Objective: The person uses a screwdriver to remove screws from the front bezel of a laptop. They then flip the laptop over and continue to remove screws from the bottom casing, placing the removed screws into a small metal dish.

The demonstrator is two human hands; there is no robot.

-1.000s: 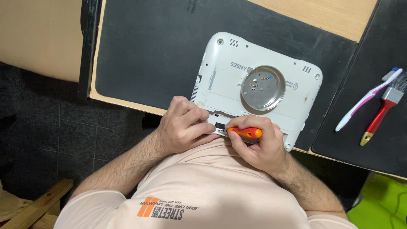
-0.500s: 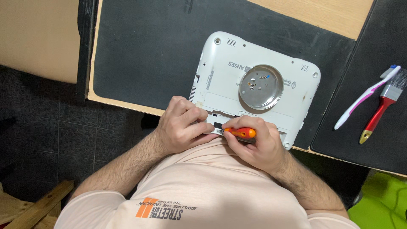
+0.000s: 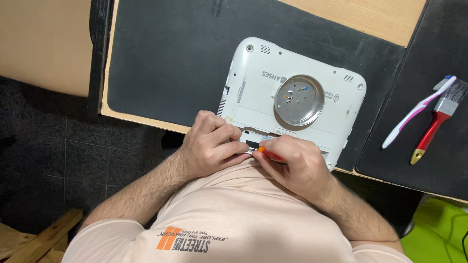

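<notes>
A white laptop (image 3: 253,92) lies upside down on a black mat (image 3: 170,63). A round metal dish (image 3: 299,100) holding several tiny screws rests on its underside. My left hand (image 3: 209,143) presses on the laptop's near edge, fingers curled by a small opening. My right hand (image 3: 297,168) is closed around an orange-handled screwdriver (image 3: 265,153), its tip pointing at that same opening between both hands. Most of the handle is hidden inside the fist.
To the right, on a second black mat (image 3: 438,58), lie a white and pink toothbrush (image 3: 419,111) and a red-handled paintbrush (image 3: 436,122). The wooden table's edge (image 3: 141,119) runs under my arms. Dark tiled floor lies at the left, something green at the bottom right.
My right hand has closed further over the screwdriver, so less of the orange handle shows. The left hand stays on the laptop's edge. The view shifted slightly.
</notes>
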